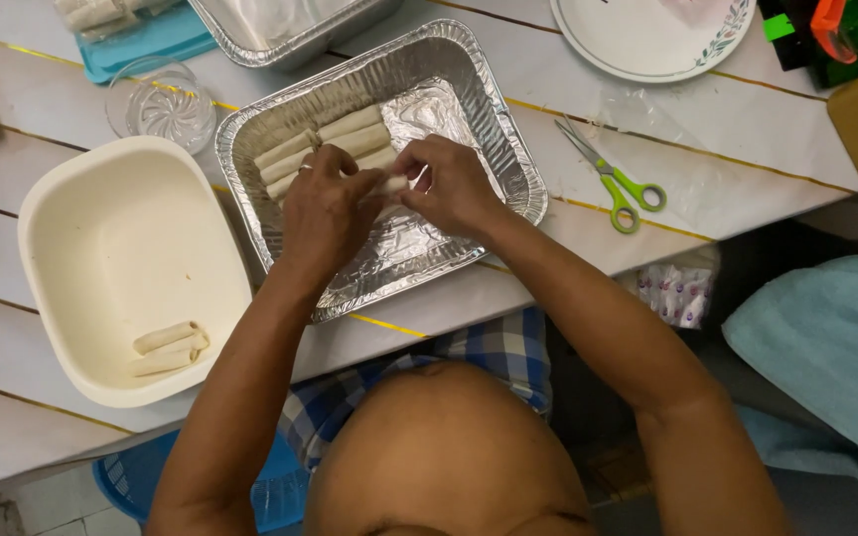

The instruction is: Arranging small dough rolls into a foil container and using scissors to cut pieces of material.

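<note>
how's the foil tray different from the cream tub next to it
The foil tray is shiny, crinkled metal; the cream tub is smooth, matte plastic. The tray holds a neat row of rolls; the tub has a few rolls in one corner. Both hands work over the tray, none at the tub. Both are rectangular with rounded corners.

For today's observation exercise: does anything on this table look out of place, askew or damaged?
Nothing stands out. The rolls lie in a neat row in the foil tray, both hands set another beside them, and the scissors lie closed.
</note>
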